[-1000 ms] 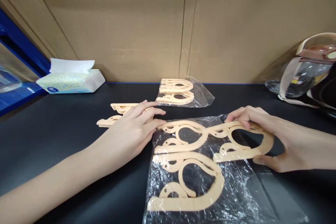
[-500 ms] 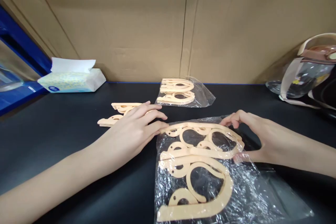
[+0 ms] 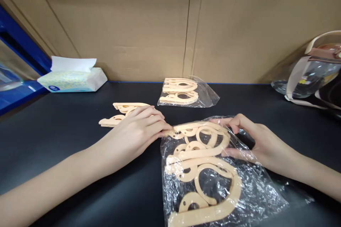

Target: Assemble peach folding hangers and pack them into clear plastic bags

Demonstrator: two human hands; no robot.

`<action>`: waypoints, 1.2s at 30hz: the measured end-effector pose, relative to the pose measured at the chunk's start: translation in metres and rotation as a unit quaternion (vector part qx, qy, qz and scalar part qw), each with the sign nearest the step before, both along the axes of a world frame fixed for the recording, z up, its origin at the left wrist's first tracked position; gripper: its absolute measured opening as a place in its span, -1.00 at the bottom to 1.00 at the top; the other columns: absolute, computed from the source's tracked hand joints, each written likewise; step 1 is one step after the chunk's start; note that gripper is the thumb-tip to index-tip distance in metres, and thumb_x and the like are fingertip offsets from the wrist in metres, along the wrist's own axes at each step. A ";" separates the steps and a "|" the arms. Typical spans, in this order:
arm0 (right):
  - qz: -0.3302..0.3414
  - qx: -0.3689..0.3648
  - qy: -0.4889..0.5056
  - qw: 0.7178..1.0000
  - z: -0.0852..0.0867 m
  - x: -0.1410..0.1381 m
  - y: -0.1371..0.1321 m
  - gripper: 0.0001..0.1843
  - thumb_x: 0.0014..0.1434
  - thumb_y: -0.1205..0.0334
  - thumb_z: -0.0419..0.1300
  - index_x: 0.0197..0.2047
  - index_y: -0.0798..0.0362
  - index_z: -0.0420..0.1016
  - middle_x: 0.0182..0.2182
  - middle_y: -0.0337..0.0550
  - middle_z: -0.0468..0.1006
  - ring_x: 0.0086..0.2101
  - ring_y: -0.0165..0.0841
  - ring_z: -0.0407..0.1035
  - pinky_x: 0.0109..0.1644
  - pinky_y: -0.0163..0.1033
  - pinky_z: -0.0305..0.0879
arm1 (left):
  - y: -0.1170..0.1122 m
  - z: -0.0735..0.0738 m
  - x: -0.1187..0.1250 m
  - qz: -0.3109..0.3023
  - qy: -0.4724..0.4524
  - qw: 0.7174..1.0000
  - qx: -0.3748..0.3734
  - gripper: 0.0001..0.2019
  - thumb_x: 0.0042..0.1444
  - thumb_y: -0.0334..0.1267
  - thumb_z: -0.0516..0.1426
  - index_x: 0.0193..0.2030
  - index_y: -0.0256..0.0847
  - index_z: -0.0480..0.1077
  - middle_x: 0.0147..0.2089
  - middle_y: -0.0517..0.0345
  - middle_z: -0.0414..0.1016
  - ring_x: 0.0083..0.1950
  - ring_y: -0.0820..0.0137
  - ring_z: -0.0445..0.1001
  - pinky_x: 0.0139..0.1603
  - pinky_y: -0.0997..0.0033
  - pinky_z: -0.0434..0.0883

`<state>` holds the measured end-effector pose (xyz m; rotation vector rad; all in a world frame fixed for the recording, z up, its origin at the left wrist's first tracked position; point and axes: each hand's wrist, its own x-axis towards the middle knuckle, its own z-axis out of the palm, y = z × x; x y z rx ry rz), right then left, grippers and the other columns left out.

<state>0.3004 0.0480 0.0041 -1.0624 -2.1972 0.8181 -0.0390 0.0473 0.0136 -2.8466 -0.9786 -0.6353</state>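
A clear plastic bag lies on the black table in front of me, with a cream folding hanger inside it. A second cream hanger lies folded at the bag's far end. My left hand rests flat, fingers together, its fingertips pressing the hanger's left tip at the bag's mouth. My right hand curls around the hanger's right end, thumb under and fingers over it, touching the plastic.
Loose cream hangers lie behind my left hand. A filled bag of hangers sits farther back. A tissue pack is at the far left, a clear bottle with a strap at the far right. Cardboard walls the back.
My right hand has pushed the unfolded hanger's right half leftward, folding it shut over the left half. My left hand stayed at the hanger's left tip.
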 end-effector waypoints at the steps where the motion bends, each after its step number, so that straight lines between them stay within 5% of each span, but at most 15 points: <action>1: -0.006 -0.008 0.008 1.000 -0.002 0.000 0.001 -0.50 0.16 -0.03 0.46 -0.30 -0.11 0.16 0.13 -0.01 0.67 0.23 0.07 0.45 0.16 0.15 0.54 | 0.000 0.000 0.000 0.002 -0.005 1.000 -0.004 -0.64 0.56 -0.18 -0.08 0.00 -0.11 0.57 -0.08 0.13 0.64 0.03 0.29 0.51 0.16 0.25 0.38; 7: 0.007 -0.084 0.069 0.994 -0.006 0.000 0.007 -0.52 0.18 0.03 0.45 -0.32 -0.10 0.15 0.22 -0.01 0.61 0.28 0.00 0.41 0.29 0.18 0.44 | 0.002 0.001 -0.002 0.016 -0.015 1.000 -0.019 -0.67 0.52 -0.15 0.02 0.28 -0.18 0.42 -0.09 0.11 0.63 0.03 0.27 0.49 0.06 0.31 0.42; 10: 0.019 -0.086 0.069 0.994 -0.006 -0.001 0.008 -0.54 0.21 0.03 0.43 -0.32 -0.10 0.15 0.22 0.01 0.60 0.26 -0.01 0.43 0.29 0.21 0.43 | 0.002 0.003 -0.003 -0.003 -0.003 1.000 -0.020 -0.71 0.53 -0.20 -0.01 0.14 -0.14 0.51 -0.06 0.12 0.61 0.02 0.29 0.49 0.07 0.30 0.40; 15: 0.017 -0.062 0.060 0.996 -0.007 -0.004 0.011 -0.54 0.20 -0.02 0.43 -0.31 -0.10 0.17 0.18 0.00 0.64 0.21 0.00 0.49 0.20 0.17 0.49 | 0.004 0.003 -0.005 -0.034 0.026 0.999 0.011 -0.67 0.54 -0.31 -0.07 0.09 -0.10 0.53 -0.01 0.10 0.64 0.09 0.26 0.47 0.13 0.25 0.36; 21: 0.018 -0.018 0.041 0.999 -0.007 -0.006 0.010 -0.54 0.21 -0.02 0.41 -0.31 -0.10 0.15 0.12 -0.07 0.68 0.13 -0.06 0.55 0.12 0.06 0.52 | 0.011 0.003 -0.006 -0.047 0.034 0.997 0.043 -0.66 0.57 -0.21 -0.10 0.00 -0.12 0.52 -0.08 0.16 0.65 0.06 0.27 0.49 0.11 0.26 0.35; 26: 0.002 0.008 0.007 1.000 -0.008 -0.007 0.006 -0.55 0.25 -0.03 0.38 -0.29 -0.11 0.12 0.03 -0.13 0.70 0.02 -0.13 0.59 0.01 -0.04 0.51 | 0.011 0.005 -0.009 -0.047 0.043 0.998 0.019 -0.71 0.55 -0.24 -0.06 0.10 -0.12 0.49 -0.02 0.17 0.66 0.10 0.27 0.48 0.16 0.25 0.32; 36: -0.027 0.073 -0.044 0.996 -0.013 -0.005 0.004 -0.56 0.29 -0.09 0.34 -0.24 -0.12 0.13 -0.12 -0.23 0.64 -0.12 -0.20 0.57 -0.13 -0.13 0.42 | 0.003 0.007 -0.005 0.011 0.018 1.000 -0.014 -0.69 0.50 -0.31 -0.04 0.13 -0.10 0.51 -0.03 0.13 0.59 0.08 0.28 0.48 0.12 0.28 0.35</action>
